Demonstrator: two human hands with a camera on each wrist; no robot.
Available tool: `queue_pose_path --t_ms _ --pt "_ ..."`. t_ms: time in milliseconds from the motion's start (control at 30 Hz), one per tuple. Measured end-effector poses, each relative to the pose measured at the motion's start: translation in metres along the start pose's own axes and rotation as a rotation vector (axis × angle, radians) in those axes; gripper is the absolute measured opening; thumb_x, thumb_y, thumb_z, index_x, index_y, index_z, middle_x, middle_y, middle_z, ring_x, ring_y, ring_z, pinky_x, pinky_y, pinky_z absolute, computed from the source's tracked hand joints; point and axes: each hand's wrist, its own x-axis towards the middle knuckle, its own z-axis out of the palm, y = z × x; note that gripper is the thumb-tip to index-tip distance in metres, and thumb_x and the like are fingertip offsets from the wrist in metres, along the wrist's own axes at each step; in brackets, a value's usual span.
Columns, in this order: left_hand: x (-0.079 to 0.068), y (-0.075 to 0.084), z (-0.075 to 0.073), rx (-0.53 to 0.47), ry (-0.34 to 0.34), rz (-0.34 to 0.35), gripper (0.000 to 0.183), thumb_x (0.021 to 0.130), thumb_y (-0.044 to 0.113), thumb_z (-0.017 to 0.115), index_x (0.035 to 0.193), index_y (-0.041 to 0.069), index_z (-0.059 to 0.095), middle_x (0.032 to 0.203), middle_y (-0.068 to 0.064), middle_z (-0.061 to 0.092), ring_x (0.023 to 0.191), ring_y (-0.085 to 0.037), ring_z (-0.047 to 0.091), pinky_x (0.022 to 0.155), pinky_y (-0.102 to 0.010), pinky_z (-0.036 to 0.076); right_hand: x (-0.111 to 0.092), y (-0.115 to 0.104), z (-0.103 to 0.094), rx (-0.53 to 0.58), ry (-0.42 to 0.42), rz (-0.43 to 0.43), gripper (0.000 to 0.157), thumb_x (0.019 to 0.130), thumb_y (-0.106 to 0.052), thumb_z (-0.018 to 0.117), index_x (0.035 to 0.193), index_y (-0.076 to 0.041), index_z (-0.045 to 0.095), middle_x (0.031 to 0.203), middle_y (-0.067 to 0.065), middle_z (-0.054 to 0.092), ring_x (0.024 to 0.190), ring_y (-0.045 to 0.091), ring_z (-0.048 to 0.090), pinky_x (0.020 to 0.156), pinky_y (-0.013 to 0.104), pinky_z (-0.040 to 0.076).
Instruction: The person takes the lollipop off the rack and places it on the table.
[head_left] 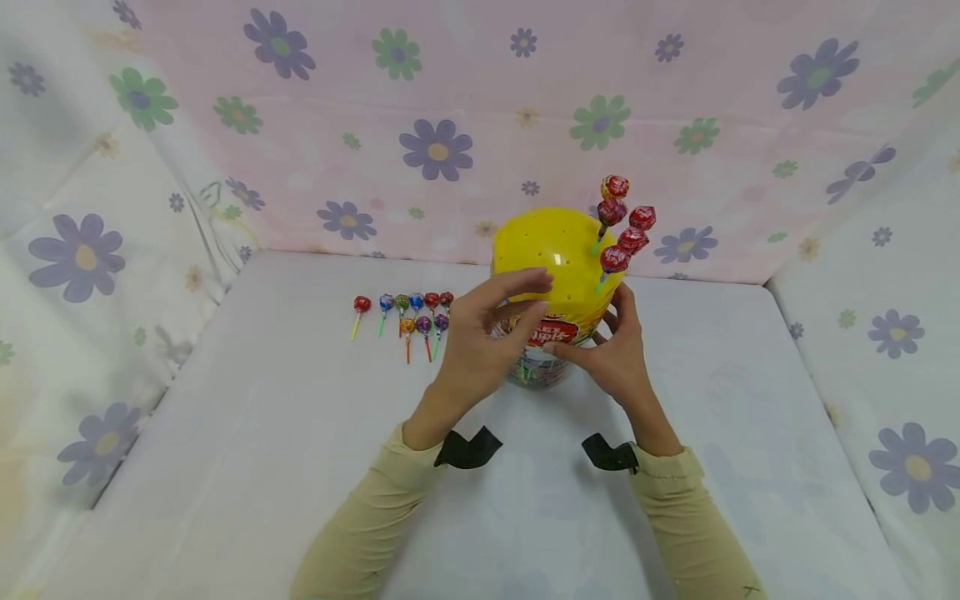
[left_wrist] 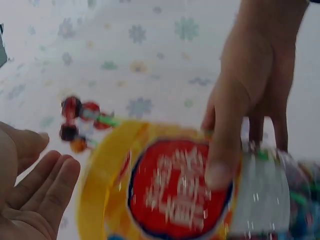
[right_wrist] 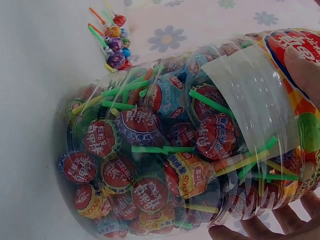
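Observation:
A clear plastic jar (right_wrist: 165,165) full of wrapped lollipops stands on the table under a yellow lid (head_left: 536,242) dotted with small holes. Several lollipops (head_left: 614,258) stick up by their sticks from the lid's right side. My right hand (head_left: 621,354) grips the jar, its thumb on the red and yellow label (left_wrist: 170,187) and the fingers round the side. Close to the lid's near left side is my left hand (head_left: 487,337), its fingers extended and nothing between them and the thumb.
Several loose lollipops (head_left: 423,323) lie in two rough rows on the white table (head_left: 262,433), left of the jar. A flowered pink cloth (head_left: 480,108) hangs behind the table, with flowered cloth at both sides. Black bands (head_left: 468,448) show at the wrists.

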Motion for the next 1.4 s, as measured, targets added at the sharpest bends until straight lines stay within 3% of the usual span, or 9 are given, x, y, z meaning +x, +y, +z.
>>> queue_pose_path --t_ms 300,633,833,1100,1267,1400 --pt "0.014 0.011 0.035 0.086 -0.037 -0.066 0.041 0.095 -0.007 0.065 0.135 -0.009 0.057 0.135 -0.022 0.062 0.128 -0.026 0.062 0.104 -0.027 0.052 0.001 0.004 -0.002 -0.016 0.005 -0.008 0.097 0.081 -0.01 0.086 0.157 -0.017 0.027 0.154 0.008 0.04 0.141 0.035 0.045 0.109 0.062 0.044" --pt "0.026 0.012 0.046 0.083 -0.078 -0.131 0.04 0.099 -0.002 0.06 0.139 -0.005 0.055 0.132 -0.02 0.066 0.121 -0.024 0.066 0.099 -0.023 0.054 0.001 0.005 0.0 -0.057 0.027 -0.009 0.097 0.08 -0.01 0.086 0.157 -0.015 0.027 0.156 0.01 0.038 0.143 0.037 0.043 0.107 0.063 0.045" --pt "0.03 0.011 0.048 0.11 -0.075 -0.078 0.041 0.095 -0.004 0.066 0.136 -0.006 0.057 0.13 -0.02 0.066 0.116 -0.023 0.068 0.097 -0.021 0.055 0.001 0.005 -0.001 -0.052 0.023 -0.012 0.098 0.08 -0.009 0.086 0.158 -0.016 0.026 0.158 0.008 0.038 0.142 0.035 0.044 0.107 0.061 0.046" --pt "0.037 0.007 0.055 0.231 0.007 0.025 0.034 0.093 -0.002 0.07 0.126 -0.007 0.064 0.114 -0.019 0.072 0.102 -0.023 0.072 0.09 -0.016 0.056 0.001 0.002 0.001 -0.05 0.03 -0.014 0.102 0.078 -0.009 0.088 0.158 -0.02 0.025 0.158 0.006 0.037 0.143 0.034 0.043 0.105 0.059 0.049" --pt "0.044 0.01 0.055 0.174 0.045 0.075 0.035 0.093 -0.003 0.069 0.127 -0.007 0.063 0.114 -0.02 0.072 0.103 -0.023 0.071 0.092 -0.02 0.057 0.001 0.002 0.0 -0.048 0.025 -0.017 0.101 0.079 -0.013 0.088 0.158 -0.021 0.026 0.157 0.005 0.038 0.143 0.033 0.045 0.106 0.059 0.048" --pt "0.044 0.015 0.048 0.12 0.071 0.063 0.035 0.094 -0.002 0.069 0.128 -0.006 0.063 0.115 -0.02 0.071 0.103 -0.024 0.071 0.091 -0.023 0.059 0.001 0.003 -0.001 -0.033 0.012 -0.013 0.098 0.08 -0.011 0.087 0.157 -0.018 0.026 0.155 0.007 0.039 0.142 0.035 0.044 0.108 0.062 0.045"
